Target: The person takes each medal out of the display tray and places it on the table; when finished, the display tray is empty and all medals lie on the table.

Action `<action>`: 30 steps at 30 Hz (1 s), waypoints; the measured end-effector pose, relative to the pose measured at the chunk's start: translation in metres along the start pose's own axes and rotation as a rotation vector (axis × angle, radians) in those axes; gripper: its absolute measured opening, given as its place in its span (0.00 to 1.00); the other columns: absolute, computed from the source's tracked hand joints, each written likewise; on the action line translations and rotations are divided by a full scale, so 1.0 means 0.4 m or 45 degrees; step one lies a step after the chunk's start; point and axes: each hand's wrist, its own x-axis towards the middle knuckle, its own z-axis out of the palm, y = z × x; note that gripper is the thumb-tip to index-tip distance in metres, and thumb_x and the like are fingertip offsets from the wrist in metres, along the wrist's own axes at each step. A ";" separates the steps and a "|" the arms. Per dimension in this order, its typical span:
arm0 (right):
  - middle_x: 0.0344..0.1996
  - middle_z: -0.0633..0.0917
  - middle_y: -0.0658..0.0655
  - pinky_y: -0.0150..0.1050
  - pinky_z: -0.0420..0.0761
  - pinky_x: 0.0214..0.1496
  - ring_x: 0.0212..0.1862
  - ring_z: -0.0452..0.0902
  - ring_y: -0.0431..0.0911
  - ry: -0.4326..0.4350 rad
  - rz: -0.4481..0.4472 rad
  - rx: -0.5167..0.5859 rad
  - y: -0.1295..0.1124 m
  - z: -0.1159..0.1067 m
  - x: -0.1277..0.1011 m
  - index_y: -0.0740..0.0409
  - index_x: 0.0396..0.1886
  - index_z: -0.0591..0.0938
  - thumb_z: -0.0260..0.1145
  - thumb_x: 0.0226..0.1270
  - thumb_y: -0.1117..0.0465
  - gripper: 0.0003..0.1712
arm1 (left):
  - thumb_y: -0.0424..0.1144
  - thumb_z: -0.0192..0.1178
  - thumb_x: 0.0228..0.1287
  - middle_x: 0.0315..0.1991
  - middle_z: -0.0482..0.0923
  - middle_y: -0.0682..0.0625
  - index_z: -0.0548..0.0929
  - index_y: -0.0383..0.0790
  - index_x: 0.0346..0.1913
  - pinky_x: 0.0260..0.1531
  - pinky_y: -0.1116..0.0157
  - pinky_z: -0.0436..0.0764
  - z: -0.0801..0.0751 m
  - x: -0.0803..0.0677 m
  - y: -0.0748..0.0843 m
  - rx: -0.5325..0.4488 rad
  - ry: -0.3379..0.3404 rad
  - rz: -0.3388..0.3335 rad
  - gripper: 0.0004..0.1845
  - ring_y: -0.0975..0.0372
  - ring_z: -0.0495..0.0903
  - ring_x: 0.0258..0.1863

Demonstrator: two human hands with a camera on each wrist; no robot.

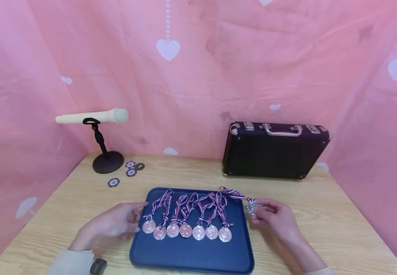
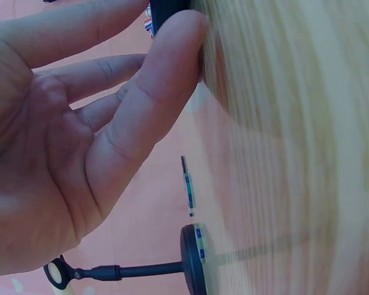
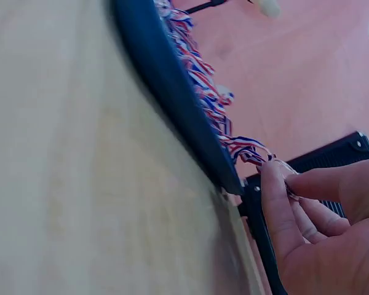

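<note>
My right hand (image 1: 277, 219) pinches a silvery medal (image 1: 251, 206) between thumb and fingers, just off the right side of the blue tray (image 1: 191, 256). Its striped ribbon (image 1: 234, 193) trails left over the tray's back right corner. Several more medals (image 1: 185, 230) lie in a row on the tray, their red, white and blue ribbons (image 1: 167, 202) stretching toward the back. At the tray's left edge is my left hand (image 1: 115, 220), fingers loosely extended and holding nothing; index fingertip and thumb reach the rim. The right wrist view shows the pinched medal nearly edge-on, mostly covered by fingers.
A black briefcase (image 1: 274, 156) with a metal handle stands at the back right. Back left, a white microphone (image 1: 95, 116) rests on a black stand (image 1: 108, 162), with several poker chips (image 1: 131, 172) beside it. Pink cloth (image 1: 198, 95) hangs behind and at both sides.
</note>
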 end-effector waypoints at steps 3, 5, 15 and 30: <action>0.37 0.91 0.52 0.39 0.93 0.44 0.35 0.91 0.43 0.058 -0.007 0.078 -0.011 -0.016 0.006 0.77 0.66 0.75 0.63 0.75 0.74 0.23 | 0.21 0.69 0.63 0.42 0.76 0.46 0.70 0.39 0.78 0.22 0.61 0.84 0.002 0.000 0.000 -0.005 0.004 -0.002 0.40 0.56 0.76 0.20; 0.36 0.91 0.48 0.38 0.92 0.45 0.36 0.91 0.41 0.115 -0.020 0.160 -0.015 -0.026 0.009 0.72 0.64 0.78 0.64 0.75 0.74 0.20 | 0.21 0.69 0.63 0.42 0.76 0.46 0.71 0.39 0.78 0.22 0.61 0.84 0.004 0.000 -0.001 -0.008 0.005 -0.007 0.40 0.56 0.76 0.20; 0.33 0.92 0.57 0.37 0.92 0.38 0.30 0.89 0.42 0.067 -0.023 -0.150 0.023 -0.054 0.021 0.78 0.61 0.76 0.66 0.70 0.75 0.22 | 0.20 0.68 0.62 0.42 0.76 0.46 0.70 0.38 0.78 0.21 0.61 0.85 0.002 -0.003 0.001 -0.009 0.011 0.016 0.40 0.56 0.75 0.19; 0.29 0.85 0.57 0.37 0.89 0.29 0.28 0.84 0.46 0.047 -0.094 -0.588 0.015 -0.038 0.004 0.70 0.43 0.86 0.73 0.60 0.76 0.11 | 0.20 0.68 0.63 0.42 0.75 0.46 0.70 0.38 0.78 0.21 0.61 0.85 0.004 -0.003 -0.005 -0.017 0.010 0.023 0.40 0.56 0.75 0.20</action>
